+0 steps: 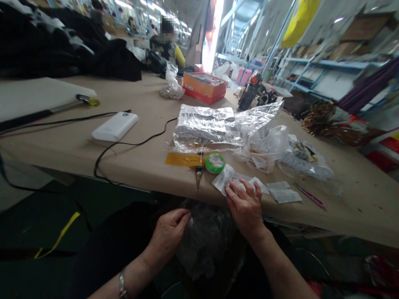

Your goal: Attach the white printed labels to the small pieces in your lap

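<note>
My right hand (245,203) rests at the table's front edge, fingers apart and tips touching a crumpled white paper packet (222,179). Lower and to the left, my left hand (172,226) is closed in a pinch in front of the edge; whatever its fingertips hold, if anything, is too small to make out. Between the hands and beyond them lies a soldering iron (198,174), its tip pointing toward me over the edge. A green-rimmed round tin (215,162) stands beside it. Below the hands hangs a translucent plastic bag (205,241).
A silvery plastic-wrapped bundle (205,122) lies behind the iron, beside clear bags (264,141). Pink tweezers (311,197) and a paper slip (283,192) are at right. A white power bank (115,126), black cable (134,144) and orange box (205,87) occupy the table. One person (168,45) sits beyond.
</note>
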Action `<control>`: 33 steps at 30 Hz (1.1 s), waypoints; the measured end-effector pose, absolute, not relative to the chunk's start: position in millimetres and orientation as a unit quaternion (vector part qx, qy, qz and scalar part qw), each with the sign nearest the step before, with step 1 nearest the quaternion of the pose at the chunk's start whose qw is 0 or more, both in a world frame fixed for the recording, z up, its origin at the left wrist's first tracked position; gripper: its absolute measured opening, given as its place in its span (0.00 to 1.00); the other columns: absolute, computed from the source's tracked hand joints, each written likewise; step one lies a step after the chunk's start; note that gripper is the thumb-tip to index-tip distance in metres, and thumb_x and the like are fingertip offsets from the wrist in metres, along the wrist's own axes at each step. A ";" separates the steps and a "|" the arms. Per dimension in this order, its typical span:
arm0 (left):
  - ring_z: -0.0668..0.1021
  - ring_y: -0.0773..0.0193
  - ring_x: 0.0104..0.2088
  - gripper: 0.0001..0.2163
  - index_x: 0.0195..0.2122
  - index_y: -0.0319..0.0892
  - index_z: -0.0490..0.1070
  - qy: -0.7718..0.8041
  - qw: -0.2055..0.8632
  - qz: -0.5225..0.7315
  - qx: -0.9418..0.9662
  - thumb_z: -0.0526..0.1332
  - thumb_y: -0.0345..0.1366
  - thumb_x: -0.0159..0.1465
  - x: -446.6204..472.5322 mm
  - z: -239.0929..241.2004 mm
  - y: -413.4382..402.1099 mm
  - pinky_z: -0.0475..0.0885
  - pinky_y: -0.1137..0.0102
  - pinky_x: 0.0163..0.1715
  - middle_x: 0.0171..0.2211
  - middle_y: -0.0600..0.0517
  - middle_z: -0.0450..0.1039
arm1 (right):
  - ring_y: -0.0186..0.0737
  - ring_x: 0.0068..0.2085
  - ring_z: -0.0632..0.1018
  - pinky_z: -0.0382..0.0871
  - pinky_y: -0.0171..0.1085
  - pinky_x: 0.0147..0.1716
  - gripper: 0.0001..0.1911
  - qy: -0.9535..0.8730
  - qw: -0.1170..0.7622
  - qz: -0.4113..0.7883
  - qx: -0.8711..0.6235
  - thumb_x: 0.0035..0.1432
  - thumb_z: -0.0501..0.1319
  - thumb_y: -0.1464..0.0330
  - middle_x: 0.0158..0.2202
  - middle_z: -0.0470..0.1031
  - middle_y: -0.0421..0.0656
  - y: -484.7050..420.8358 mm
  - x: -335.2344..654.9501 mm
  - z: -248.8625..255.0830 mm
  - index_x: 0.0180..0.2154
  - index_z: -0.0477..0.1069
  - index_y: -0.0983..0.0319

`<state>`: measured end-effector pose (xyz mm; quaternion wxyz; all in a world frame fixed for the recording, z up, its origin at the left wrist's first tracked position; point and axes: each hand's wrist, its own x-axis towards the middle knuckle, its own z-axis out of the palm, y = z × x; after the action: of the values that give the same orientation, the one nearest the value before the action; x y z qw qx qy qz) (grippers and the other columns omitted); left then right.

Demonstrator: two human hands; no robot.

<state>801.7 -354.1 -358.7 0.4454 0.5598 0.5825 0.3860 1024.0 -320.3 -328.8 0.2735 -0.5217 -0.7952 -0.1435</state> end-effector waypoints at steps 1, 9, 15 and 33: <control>0.77 0.61 0.32 0.08 0.28 0.42 0.77 0.576 0.457 0.387 0.556 0.59 0.37 0.58 805.1 -356.9 -355.6 0.68 0.72 0.33 0.28 0.52 0.77 | 0.49 0.53 0.69 0.43 0.56 0.59 0.10 -0.795 0.287 -0.139 -0.517 0.58 0.59 0.72 0.45 0.76 0.39 -318.7 1024.7 -328.8 0.43 0.72 0.56; 0.76 0.64 0.29 0.10 0.32 0.38 0.74 0.437 0.767 0.382 0.275 0.62 0.41 0.57 848.2 -321.5 -358.2 0.70 0.71 0.33 0.29 0.48 0.76 | 0.43 0.50 0.72 0.47 0.52 0.60 0.08 -0.815 0.383 -0.096 -0.423 0.58 0.59 0.73 0.39 0.78 0.38 -343.7 1024.9 -314.7 0.37 0.73 0.56; 0.73 0.71 0.22 0.05 0.30 0.35 0.72 0.362 0.831 0.403 0.127 0.65 0.32 0.54 875.4 -314.1 -350.2 0.67 0.78 0.21 0.25 0.50 0.73 | 0.41 0.50 0.72 0.53 0.49 0.59 0.09 -0.858 0.349 -0.059 -0.372 0.60 0.57 0.73 0.40 0.77 0.38 -379.4 1021.8 -317.9 0.39 0.72 0.57; 0.76 0.66 0.22 0.07 0.36 0.34 0.70 0.479 0.785 0.334 0.206 0.61 0.32 0.58 883.3 -311.3 -348.5 0.72 0.71 0.25 0.27 0.46 0.75 | 0.43 0.50 0.73 0.68 0.47 0.50 0.12 -0.761 0.393 -0.064 -0.512 0.61 0.55 0.72 0.44 0.76 0.46 -329.1 1089.2 -338.0 0.44 0.74 0.59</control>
<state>883.3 -348.5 -311.3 0.7855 0.2061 0.4788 0.3337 1089.2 -329.1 -338.0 0.3926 -0.5120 -0.7613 -0.0644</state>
